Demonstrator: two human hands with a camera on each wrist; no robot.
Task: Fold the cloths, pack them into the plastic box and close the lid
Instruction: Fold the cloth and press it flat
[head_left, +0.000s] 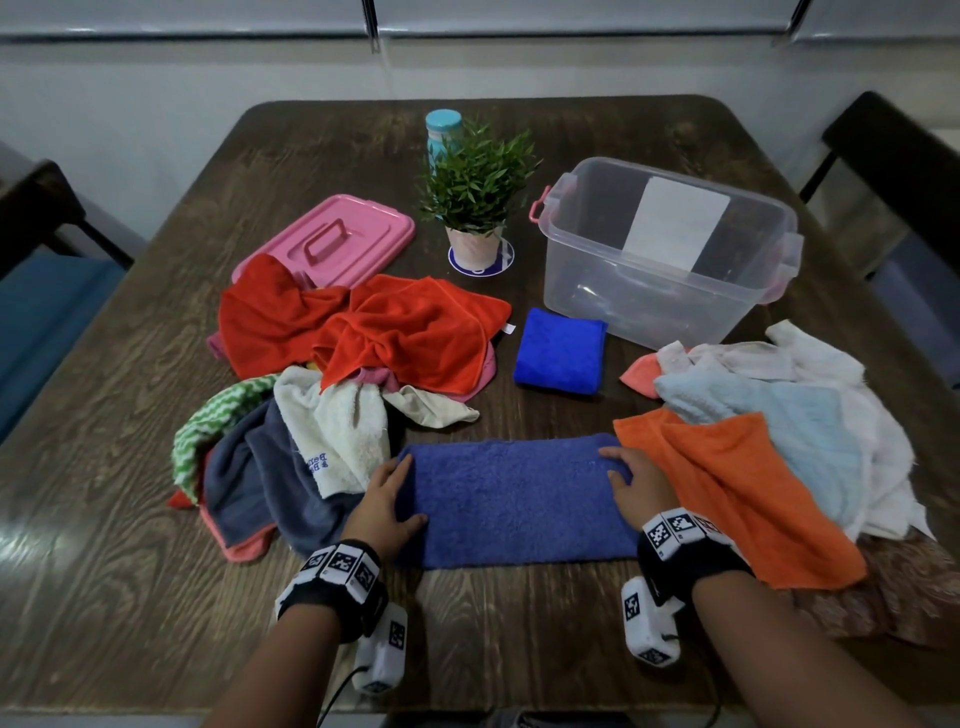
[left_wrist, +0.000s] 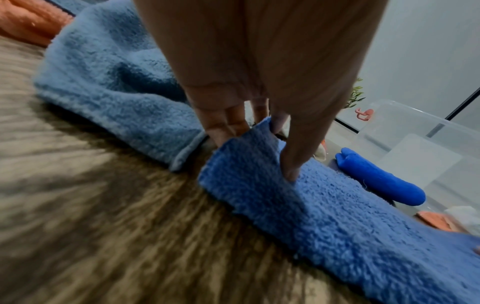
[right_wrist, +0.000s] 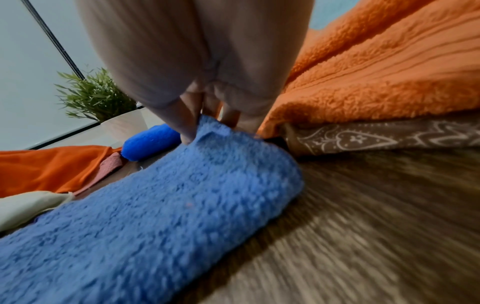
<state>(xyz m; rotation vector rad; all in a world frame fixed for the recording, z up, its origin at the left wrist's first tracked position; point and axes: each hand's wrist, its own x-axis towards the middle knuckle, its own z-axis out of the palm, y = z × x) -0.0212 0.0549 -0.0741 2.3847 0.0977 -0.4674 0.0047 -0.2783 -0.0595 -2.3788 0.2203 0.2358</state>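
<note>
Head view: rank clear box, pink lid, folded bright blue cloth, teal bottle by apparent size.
1. Clear box, largest.
2. Pink lid, though red cloths hide one end.
3. Folded bright blue cloth.
4. Teal bottle, smallest; it is farthest, partly behind the plant.

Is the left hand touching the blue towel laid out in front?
Touching. The left wrist view shows the left hand pinching the blue towel's end, thumb on top.

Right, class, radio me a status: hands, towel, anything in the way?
Left hand and right hand pinch ends of blue towel, folded into a strip. Box empty, lid off. Loose cloths crowd both sides.
</note>
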